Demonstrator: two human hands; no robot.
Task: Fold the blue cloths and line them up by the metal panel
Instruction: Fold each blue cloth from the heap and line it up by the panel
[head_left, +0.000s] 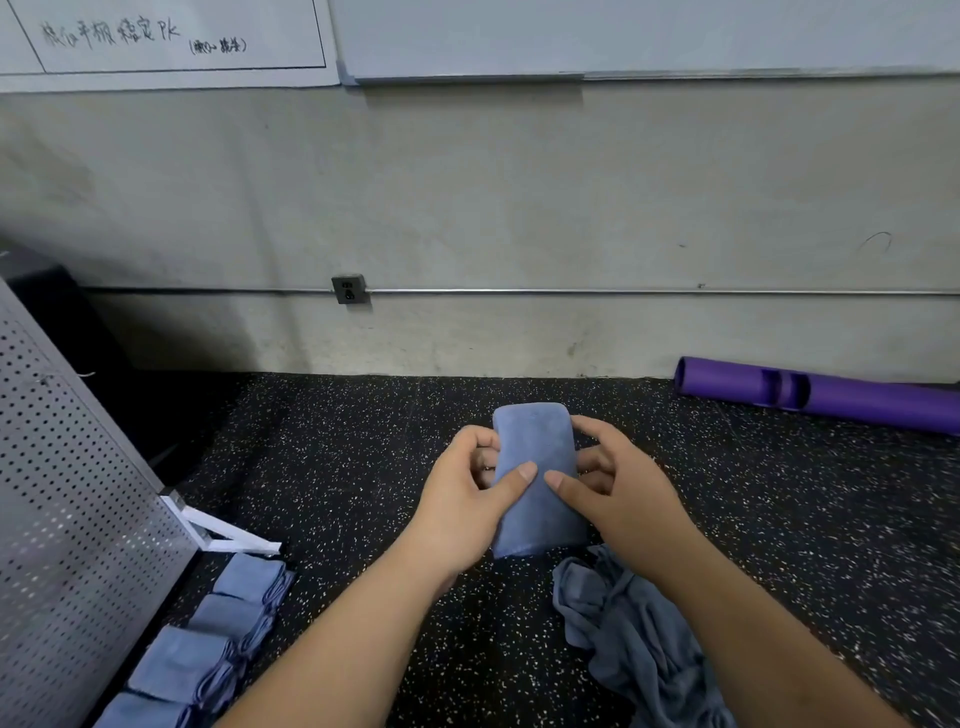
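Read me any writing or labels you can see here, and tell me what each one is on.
"PK": handwritten on the white sheet, top left.
Handwritten characters before it: too blurred to read.
Small bracketed note after it: too small to read.
Socket: no readable text.

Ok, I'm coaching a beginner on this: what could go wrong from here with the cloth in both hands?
The folded cloth is gripped at its sides by the left hand and right hand, so the fold may spring open when carried over. Setting it down could nudge the row of folded cloths by the metal panel askew. The unfolded pile lies close below and might snag.
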